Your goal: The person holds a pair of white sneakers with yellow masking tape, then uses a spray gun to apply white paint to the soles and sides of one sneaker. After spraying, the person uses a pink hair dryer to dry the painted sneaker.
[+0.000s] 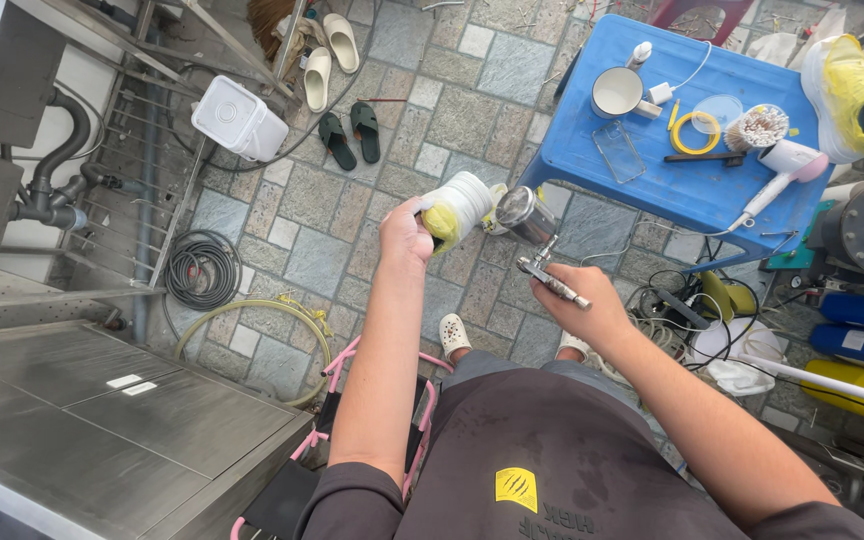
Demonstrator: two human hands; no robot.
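Observation:
My left hand [407, 235] grips a white shoe with a yellow inside [457, 207], held up in front of me with its sole end turned away. My right hand [584, 305] holds a metal airbrush [542, 262] with a shiny cup [525, 212] on top; its nozzle points at the shoe, a few centimetres from it. Below them my feet in white clogs [453, 334] rest on the stone tile floor.
A blue plastic table [592, 165] at the right carries a white mug [618, 92], a yellow ring, a brush and a white hair dryer [787, 165]. A second white-and-yellow shoe [850, 95] sits beyond it. A steel counter [82, 410] is at left, a pink chair below me, hoses and cables on the floor.

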